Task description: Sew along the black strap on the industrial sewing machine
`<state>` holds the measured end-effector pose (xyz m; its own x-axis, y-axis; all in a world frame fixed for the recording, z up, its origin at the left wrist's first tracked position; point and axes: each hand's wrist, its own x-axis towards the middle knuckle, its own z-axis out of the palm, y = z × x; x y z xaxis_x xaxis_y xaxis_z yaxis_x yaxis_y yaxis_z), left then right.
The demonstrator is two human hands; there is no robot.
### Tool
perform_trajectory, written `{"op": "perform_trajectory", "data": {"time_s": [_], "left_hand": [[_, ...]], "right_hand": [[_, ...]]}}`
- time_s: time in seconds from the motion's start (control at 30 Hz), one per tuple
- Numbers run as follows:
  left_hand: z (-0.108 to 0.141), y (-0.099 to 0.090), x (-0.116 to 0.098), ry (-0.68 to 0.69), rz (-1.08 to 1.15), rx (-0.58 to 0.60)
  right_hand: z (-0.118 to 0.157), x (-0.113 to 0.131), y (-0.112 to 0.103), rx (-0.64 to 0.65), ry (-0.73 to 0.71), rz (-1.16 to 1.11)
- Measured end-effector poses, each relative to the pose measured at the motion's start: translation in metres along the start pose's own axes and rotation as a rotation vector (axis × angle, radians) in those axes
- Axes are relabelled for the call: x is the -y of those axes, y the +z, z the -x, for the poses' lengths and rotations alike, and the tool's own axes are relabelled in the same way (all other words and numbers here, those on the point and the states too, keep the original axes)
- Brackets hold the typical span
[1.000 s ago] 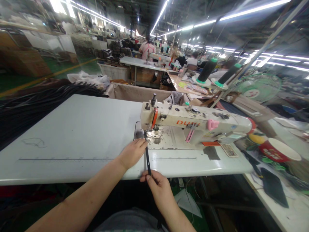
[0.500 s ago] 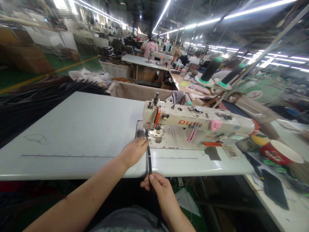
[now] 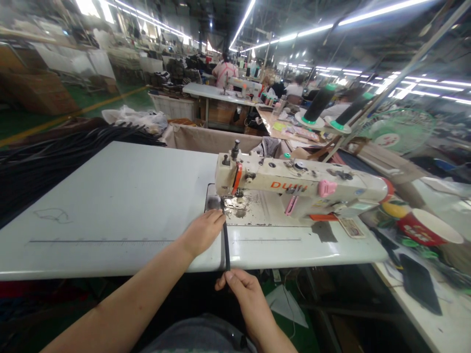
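A narrow black strap [image 3: 227, 245] runs from under the needle area of a cream sewing machine [image 3: 265, 179] down past the front edge of its table. Close to the presser foot, my left hand [image 3: 208, 228] is closed at the strap, its fingers together and bent over the strap's left side; the thumb is hidden. Just below the table edge, my right hand [image 3: 241, 287] pinches the strap between thumb and fingers. Between the hands the strap looks taut. Its lower end is lost in the dark by my lap.
The pale table [image 3: 140, 191] bears a printed ruler line and a loose thread [image 3: 51, 214]. Many black strips [image 3: 73, 152] lie at its left. Behind stands a fabric-lined bin [image 3: 213, 138]. On the right are thread cones [image 3: 318, 105], a red-and-white tub [image 3: 429, 228] and a phone-like dark slab [image 3: 419, 282].
A white mark on the strap between my hands is no longer visible. My right hand has shifted slightly down; my left hand stays by the presser foot. The view has shifted slightly.
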<state>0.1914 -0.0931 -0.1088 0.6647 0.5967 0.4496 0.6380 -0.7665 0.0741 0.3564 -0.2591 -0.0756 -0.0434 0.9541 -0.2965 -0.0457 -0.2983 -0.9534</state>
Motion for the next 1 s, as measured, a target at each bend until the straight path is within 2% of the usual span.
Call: {"op": "perform_trajectory", "data": {"time_s": [0.17, 0.5, 0.67, 0.83, 1.0], "left_hand": [[-0.001, 0.001, 0.0, -0.02, 0.038, 0.021], [-0.003, 0.009, 0.002, -0.07, 0.076, -0.021], [0.0, 0.008, 0.002, -0.062, 0.082, -0.008], [-0.002, 0.002, 0.001, -0.061, 0.076, 0.017], [-0.004, -0.003, -0.001, -0.056, 0.041, 0.037]], "right_hand": [[-0.002, -0.005, -0.002, 0.009, -0.006, 0.016], [-0.002, -0.022, -0.004, 0.032, -0.011, -0.014], [-0.002, -0.015, -0.002, 0.039, -0.013, -0.06], [0.001, -0.004, 0.001, 0.026, 0.045, -0.073], [0.0, -0.006, 0.0, 0.022, 0.042, -0.087]]}}
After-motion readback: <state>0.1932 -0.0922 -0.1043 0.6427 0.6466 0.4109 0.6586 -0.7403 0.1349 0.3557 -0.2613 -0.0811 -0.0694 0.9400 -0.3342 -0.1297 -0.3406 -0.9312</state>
